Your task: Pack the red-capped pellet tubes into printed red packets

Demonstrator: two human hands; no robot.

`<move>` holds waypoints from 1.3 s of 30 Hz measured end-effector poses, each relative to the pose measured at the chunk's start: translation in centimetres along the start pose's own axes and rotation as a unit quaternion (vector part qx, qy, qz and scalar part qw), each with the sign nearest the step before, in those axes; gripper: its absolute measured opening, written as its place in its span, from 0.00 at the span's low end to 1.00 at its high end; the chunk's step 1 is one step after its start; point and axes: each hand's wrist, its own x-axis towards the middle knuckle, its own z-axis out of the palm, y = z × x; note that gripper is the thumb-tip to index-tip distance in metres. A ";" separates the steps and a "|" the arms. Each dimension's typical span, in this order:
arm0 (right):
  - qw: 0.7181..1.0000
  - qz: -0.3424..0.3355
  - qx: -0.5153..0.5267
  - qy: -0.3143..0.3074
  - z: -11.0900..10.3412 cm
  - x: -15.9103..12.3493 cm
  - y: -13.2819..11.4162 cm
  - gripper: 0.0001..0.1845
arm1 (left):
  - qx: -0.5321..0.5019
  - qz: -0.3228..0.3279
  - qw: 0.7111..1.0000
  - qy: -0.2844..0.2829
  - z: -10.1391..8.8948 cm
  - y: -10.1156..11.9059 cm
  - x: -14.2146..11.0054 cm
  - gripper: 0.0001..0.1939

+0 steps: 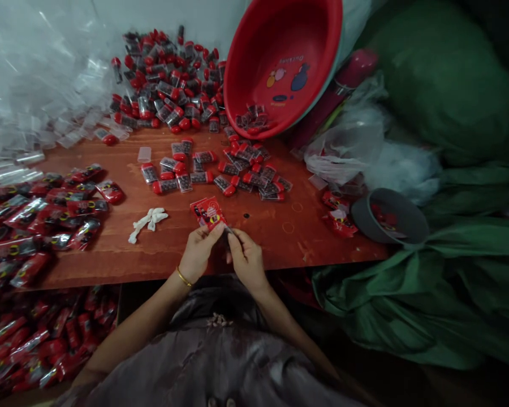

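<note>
While both hands meet over the near edge of the desk (297, 249), the left hand (200, 252) has its grip pinched on one red packet (208, 212). The right hand (246, 258) has its grip closed on a dark bit (226, 236) by the packet's near end; I cannot tell if they are joined. The packet could bend or tear if the fingers pull too hard, or drop if they let go too soon.

Farther off, I count one white rag (149, 221), one gray bowl (360, 220) and one loose clear case (145, 154). The little red-ended boxes (167, 186) overlap too much to count. Past them leans one red tub (254, 51).
</note>
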 end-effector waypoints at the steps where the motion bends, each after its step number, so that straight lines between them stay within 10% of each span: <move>1: 1.000 0.005 0.003 0.008 0.1 0.1 0.1 0.14 | 0.004 0.003 1.000 0.004 0.0 -0.2 -0.1 0.17; 8: 0.991 0.059 0.118 0.036 0.3 0.3 0.4 0.11 | 0.009 0.002 1.000 -0.009 0.2 0.2 -0.1 0.17; 17: 0.994 0.001 0.014 0.107 0.8 0.5 0.8 0.09 | -0.007 -0.020 0.999 0.043 0.8 -0.7 0.1 0.19; 34: 0.983 0.019 0.174 -0.062 0.6 1.3 0.4 0.15 | 0.007 -0.064 0.997 0.030 0.4 2.3 1.1 0.17; 39: 0.995 -0.009 0.093 -0.019 0.4 1.1 2.0 0.15 | -0.021 -0.067 0.997 0.028 0.5 1.6 1.0 0.18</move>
